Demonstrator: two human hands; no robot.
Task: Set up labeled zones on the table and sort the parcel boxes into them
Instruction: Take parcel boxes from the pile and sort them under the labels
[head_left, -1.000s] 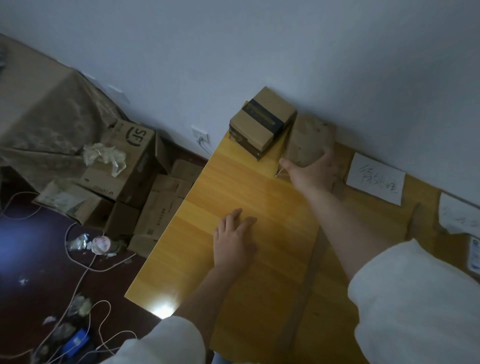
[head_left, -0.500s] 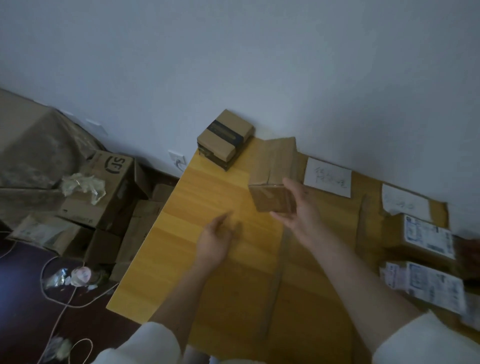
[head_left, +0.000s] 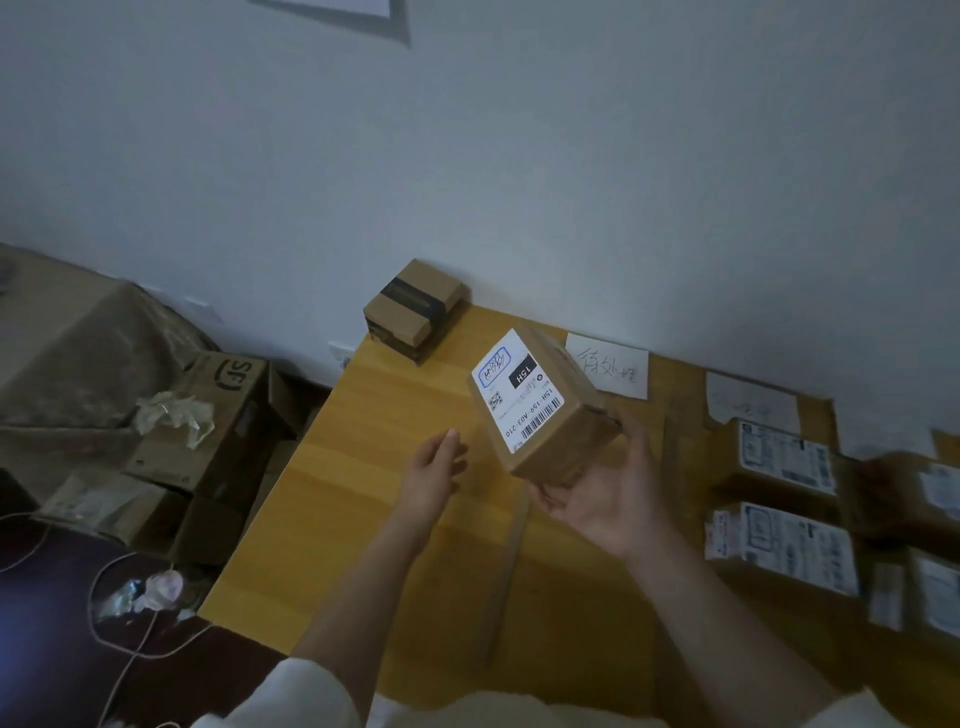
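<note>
Fingers (head_left: 558, 496) of the right hand (head_left: 605, 499) curl up under a small cardboard parcel box (head_left: 545, 410), clamped on its lower end and holding it tilted above the table (head_left: 363, 467), clear of the wood. Its white shipping label (head_left: 517, 389) faces the camera, printed with a barcode and a black "15H" patch. Just left of the box, the left hand (head_left: 434, 465) hovers with its fingers straight and together, gripping nothing, a small gap from the cardboard.

Below the box lies the yellow, smooth wood-grain tabletop, crossed by a strip of brown tape (head_left: 511, 551) that runs toward the near edge. Right of the box, several labelled parcels (head_left: 784, 545) lie flat on the table, blurred. Beyond the box, a handwritten paper sign (head_left: 610, 366) lies flat against the wall, with a second paper (head_left: 753, 402) further right. Behind and left of the box, a stack of two taped brown boxes (head_left: 410, 309) sits on the table's far corner. Well left of the box, on the floor, opened cartons (head_left: 208, 426) are piled beside loose cables (head_left: 119, 613).
</note>
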